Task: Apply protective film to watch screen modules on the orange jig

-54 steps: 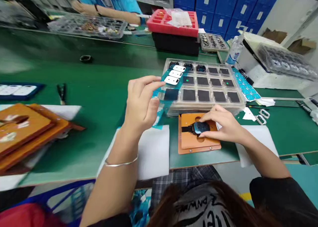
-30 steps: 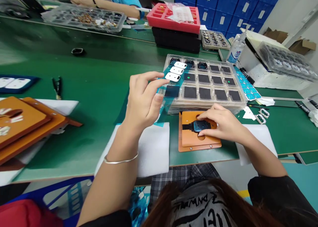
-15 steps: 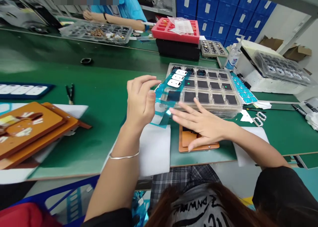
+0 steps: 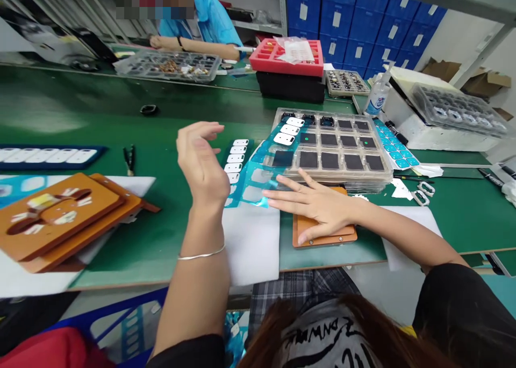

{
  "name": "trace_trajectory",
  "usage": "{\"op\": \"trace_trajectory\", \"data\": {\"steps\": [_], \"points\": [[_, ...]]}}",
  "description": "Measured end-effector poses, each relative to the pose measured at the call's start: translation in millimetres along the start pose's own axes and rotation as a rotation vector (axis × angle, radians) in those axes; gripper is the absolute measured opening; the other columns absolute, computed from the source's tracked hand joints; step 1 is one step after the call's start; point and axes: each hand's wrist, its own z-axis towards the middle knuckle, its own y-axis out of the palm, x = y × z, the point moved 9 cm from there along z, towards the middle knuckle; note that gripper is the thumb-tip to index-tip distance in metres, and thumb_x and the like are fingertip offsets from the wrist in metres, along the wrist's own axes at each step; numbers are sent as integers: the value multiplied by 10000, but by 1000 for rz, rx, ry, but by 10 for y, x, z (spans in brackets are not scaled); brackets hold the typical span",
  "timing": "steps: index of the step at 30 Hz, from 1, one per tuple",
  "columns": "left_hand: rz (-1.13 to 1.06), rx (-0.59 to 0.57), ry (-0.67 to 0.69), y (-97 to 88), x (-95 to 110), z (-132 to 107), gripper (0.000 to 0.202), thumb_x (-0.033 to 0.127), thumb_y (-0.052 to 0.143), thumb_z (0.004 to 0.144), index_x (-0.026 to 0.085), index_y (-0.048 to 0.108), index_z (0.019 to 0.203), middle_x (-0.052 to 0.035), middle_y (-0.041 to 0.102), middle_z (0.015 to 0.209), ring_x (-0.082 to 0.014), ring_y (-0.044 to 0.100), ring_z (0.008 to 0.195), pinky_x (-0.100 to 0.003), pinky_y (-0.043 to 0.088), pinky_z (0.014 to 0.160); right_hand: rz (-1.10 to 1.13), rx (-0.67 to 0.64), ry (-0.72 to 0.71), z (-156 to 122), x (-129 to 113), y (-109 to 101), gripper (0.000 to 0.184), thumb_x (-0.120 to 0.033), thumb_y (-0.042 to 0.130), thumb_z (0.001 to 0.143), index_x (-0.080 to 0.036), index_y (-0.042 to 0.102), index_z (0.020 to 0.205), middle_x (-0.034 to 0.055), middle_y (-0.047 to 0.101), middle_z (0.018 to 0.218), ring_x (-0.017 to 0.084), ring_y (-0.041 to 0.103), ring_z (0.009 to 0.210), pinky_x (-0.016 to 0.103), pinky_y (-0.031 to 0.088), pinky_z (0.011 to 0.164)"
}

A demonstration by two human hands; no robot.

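Note:
My left hand (image 4: 201,164) is raised over the table with its fingers curved and nothing visible in it. My right hand (image 4: 322,204) is spread palm down, its fingertips at the lower end of a clear blue film strip (image 4: 262,166). Small bright blue bits show by those fingertips. Several white labels (image 4: 284,138) remain on the strip's upper part, which lies over the left side of a clear compartment tray (image 4: 338,166) with dark square pieces. Beneath my right hand is an orange fixture (image 4: 300,233), partly hidden. Another label strip (image 4: 237,157) lies beside my left hand.
A stacked orange fixture (image 4: 64,212) rests at left on white foam. Tweezers (image 4: 129,158) lie behind it. Across the table are a red divided tray (image 4: 262,62), a bottle (image 4: 378,96) and a parts tray (image 4: 169,67), near a person in a blue sleeve (image 4: 217,21).
My left hand has moved left, away from the film strip, uncovering the label strip behind it. My right hand has shifted slightly left and stays spread. The view has turned a little.

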Motion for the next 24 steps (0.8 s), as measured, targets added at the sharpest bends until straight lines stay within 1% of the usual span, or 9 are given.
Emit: {"op": "trace_trajectory", "data": {"steps": [2,5,7,11,15,17,19,22,24], "points": [[2,-3,29,31,64,-14,550,584,254,1054,187,630,1110,-30,590,1154,-199,580,1055,-425,430,661,68,124,-42,-88,-33,-230,639,-499,482,1006,-148,332,1518,135,323,1631,268,69,1568,533,156,1256],[9,47,78,24,196,-36,560,572,264,1055,162,645,1069,-34,615,1118,-204,589,1052,-413,448,645,120,279,78,-307,75,-520,445,-411,503,1007,-158,484,1372,159,531,1451,267,421,1397,480,387,1132],[-8,58,106,19,299,-46,536,563,293,1048,168,655,1053,-33,633,1094,-218,598,1043,-416,466,642,121,226,240,-439,197,-513,366,-414,613,945,-181,571,1224,127,647,1232,273,549,1156,469,474,983],[-35,-8,238,26,627,-57,423,440,304,1045,234,672,1073,-22,690,1037,-221,632,994,-456,491,714,189,73,434,-585,302,-322,405,-419,785,805,-170,620,1079,95,674,1014,263,553,978,409,499,817],[-63,-166,478,101,1057,-156,383,497,375,1002,300,681,1121,-40,744,960,-240,652,902,-475,494,798,323,211,510,-617,329,-335,328,-349,803,774,-181,638,1003,58,646,892,213,572,858,329,489,703],[-167,-267,564,179,1236,-258,445,612,470,942,290,658,1184,-56,751,988,-255,659,901,-460,515,787,539,400,504,-632,331,-395,324,-374,804,774,-205,628,987,39,654,901,179,587,807,316,497,701],[-267,-348,582,274,1354,-364,587,671,623,839,260,615,1257,-78,742,1046,-265,669,937,-449,539,812,932,559,492,-636,341,-344,374,-452,785,796,-230,585,1022,31,674,938,158,623,791,302,518,696],[-342,-399,502,418,1415,-485,721,553,814,733,237,558,1329,-100,722,1095,-257,679,980,-425,563,844,1527,561,490,-536,250,-65,486,-563,767,793,-254,508,1065,42,706,954,174,683,829,285,530,658],[-399,-389,443,461,1417,-535,703,477,840,735,245,555,1334,-87,723,1063,-241,687,960,-407,574,829,1728,528,513,-485,170,81,528,-571,798,761,-251,498,1056,61,721,970,168,690,796,269,518,634]]}}
